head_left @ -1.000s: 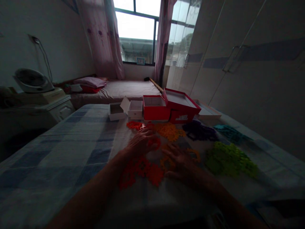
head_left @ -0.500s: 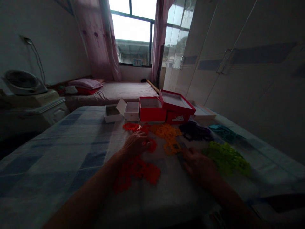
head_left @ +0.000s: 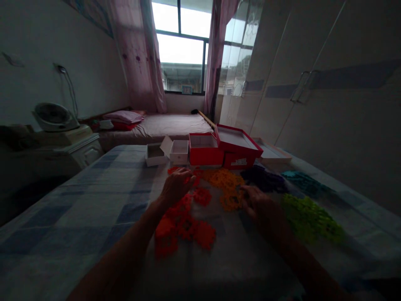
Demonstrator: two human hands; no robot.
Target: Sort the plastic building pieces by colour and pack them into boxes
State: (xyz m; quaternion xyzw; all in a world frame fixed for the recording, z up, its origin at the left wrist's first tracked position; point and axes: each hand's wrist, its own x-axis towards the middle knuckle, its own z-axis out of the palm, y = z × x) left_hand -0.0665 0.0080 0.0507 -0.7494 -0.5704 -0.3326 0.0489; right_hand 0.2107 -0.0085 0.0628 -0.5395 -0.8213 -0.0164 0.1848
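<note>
Flat plastic pieces lie sorted by colour on a checked cloth (head_left: 94,200). My left hand (head_left: 176,186) rests with curled fingers at the far end of the red pile (head_left: 184,223), touching red pieces. My right hand (head_left: 260,205) lies beside the orange pile (head_left: 227,184), its fingertips at the orange pieces. Whether either hand grips a piece is too dark to make out. A dark purple pile (head_left: 265,177), a teal pile (head_left: 305,179) and a green pile (head_left: 310,217) lie to the right.
A red box (head_left: 205,152) and its red lid (head_left: 238,144) stand behind the piles, with two small white boxes (head_left: 169,152) to their left. A bed (head_left: 163,123) lies under the window. A fan (head_left: 54,117) sits on a cabinet at left. Wardrobe doors (head_left: 328,104) line the right.
My left hand has moved farther from me, to the far end of the red pile. My right hand went right towards the green pile, then came back to the orange pieces. The view shifted slightly.
</note>
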